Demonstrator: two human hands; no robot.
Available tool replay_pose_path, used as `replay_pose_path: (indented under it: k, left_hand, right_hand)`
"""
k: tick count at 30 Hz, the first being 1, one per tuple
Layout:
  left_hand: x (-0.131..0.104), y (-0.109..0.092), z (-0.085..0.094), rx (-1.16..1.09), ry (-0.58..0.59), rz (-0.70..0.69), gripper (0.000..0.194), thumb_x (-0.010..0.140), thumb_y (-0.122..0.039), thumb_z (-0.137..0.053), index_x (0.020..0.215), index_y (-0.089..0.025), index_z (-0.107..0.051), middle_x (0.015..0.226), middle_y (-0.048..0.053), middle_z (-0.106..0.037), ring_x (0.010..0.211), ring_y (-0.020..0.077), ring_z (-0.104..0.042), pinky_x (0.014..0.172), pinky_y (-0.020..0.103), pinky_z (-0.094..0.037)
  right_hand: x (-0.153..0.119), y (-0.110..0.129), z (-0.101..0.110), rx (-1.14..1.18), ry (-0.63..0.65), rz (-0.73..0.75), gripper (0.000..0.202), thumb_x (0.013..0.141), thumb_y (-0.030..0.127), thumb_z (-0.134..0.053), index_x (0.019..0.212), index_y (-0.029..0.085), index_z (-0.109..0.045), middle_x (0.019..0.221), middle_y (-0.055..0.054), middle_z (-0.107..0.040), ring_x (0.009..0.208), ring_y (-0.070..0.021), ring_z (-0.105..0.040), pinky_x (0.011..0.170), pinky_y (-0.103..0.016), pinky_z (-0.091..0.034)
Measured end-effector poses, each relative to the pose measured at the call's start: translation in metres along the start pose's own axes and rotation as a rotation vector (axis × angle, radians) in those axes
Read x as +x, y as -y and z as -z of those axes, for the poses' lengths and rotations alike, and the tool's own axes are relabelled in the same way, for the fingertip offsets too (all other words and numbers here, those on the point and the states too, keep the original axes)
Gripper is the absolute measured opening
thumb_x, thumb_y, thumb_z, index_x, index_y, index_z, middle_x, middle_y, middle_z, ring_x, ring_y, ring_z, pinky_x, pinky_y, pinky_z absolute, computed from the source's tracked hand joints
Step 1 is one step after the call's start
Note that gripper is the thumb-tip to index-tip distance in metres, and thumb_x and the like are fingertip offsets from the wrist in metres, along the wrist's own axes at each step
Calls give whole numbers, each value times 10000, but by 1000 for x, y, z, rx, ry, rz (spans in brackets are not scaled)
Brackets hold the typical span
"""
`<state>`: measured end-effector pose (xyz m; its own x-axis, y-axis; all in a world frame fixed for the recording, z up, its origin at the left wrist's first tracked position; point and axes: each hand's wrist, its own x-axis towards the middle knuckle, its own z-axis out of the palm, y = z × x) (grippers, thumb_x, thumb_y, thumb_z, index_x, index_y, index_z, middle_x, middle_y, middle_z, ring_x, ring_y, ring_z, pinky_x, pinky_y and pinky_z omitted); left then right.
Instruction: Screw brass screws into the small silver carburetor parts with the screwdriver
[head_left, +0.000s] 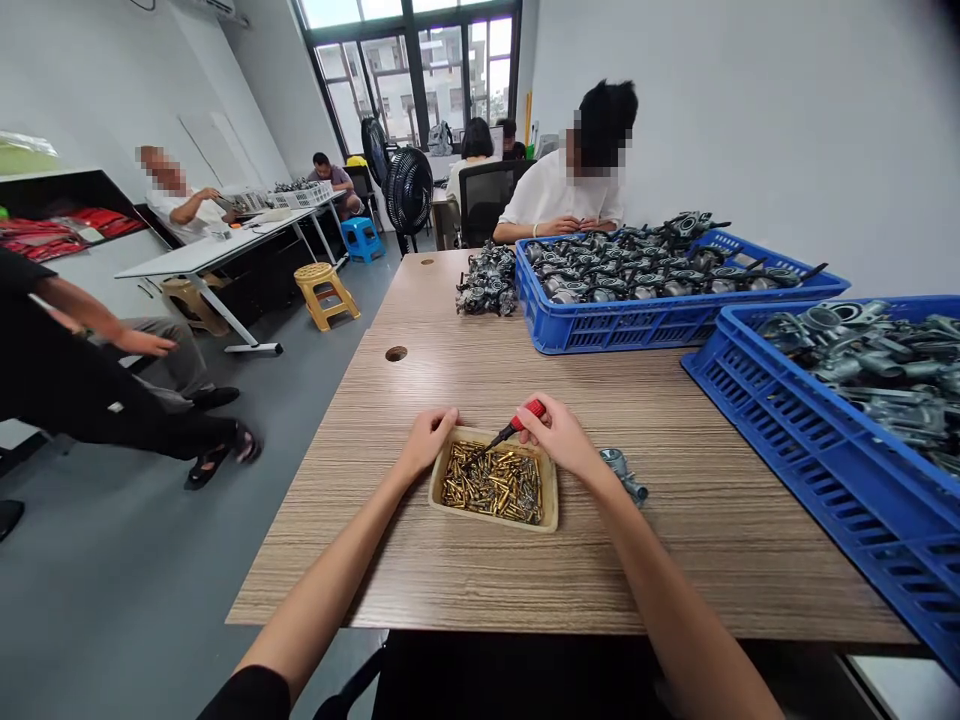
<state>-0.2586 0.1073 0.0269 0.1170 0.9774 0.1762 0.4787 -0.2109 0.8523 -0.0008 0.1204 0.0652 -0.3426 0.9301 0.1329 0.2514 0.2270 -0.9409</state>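
A shallow cream tray (555, 505) full of small brass-coloured parts (499, 485) rests on the wood-patterned table (450, 590). At the tray's back left corner is my left hand (433, 437), its fingers closed on the rim. Above the tray's back right part, my right hand (551, 430) grips a red-handled screwdriver (514, 423). The dark shaft slants down to the left, its tip among the brass parts. A grey metal casting (624, 475) lies on the table, partly hidden behind my right forearm.
Two blue crates (622, 330) (825, 460) of metal castings stand at the right. Loose castings (487, 280) are piled left of the farther crate. A person in white (562, 190) sits across the table. Someone in black (97, 370) is at the left.
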Motion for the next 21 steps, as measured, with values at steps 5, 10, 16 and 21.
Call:
replay_pose_path:
  k: [5, 10, 16, 21]
  left_hand:
    - [1, 2, 0, 1, -6, 6, 591, 971, -598, -398, 736, -142, -692, 688, 46, -660, 697, 191, -568, 672, 290, -403]
    - [1, 2, -1, 9, -7, 5, 591, 975, -591, -392, 745, -141, -697, 708, 50, -670, 712, 195, -576, 685, 293, -408]
    - [0, 0, 0, 18, -11, 18, 591, 971, -592, -397, 757, -137, -707, 724, 60, -688, 721, 202, -592, 693, 299, -421]
    - [0, 0, -1, 20, -12, 22, 604, 968, -612, -389, 752, -144, -706, 728, 61, -694, 724, 205, -596, 701, 303, -432]
  right_hand:
    - [1, -1, 3, 6, -79, 16, 322, 925, 550, -590, 858, 237, -554, 678, 6, -652, 599, -170, -622, 598, -291, -476]
    - [1, 2, 8, 8, -162, 28, 326, 916, 546, -598, 840, 232, -558, 594, 26, -579, 550, -154, -538, 557, -275, -415]
    - [0, 6, 13, -86, -247, 110, 292, 894, 471, -617, 763, 223, -537, 668, 15, -543, 623, -145, -484, 604, -274, -406]
    - [-2, 7, 9, -112, -180, 109, 266, 899, 454, -607, 778, 225, -546, 663, 18, -526, 640, -151, -484, 611, -275, -408]
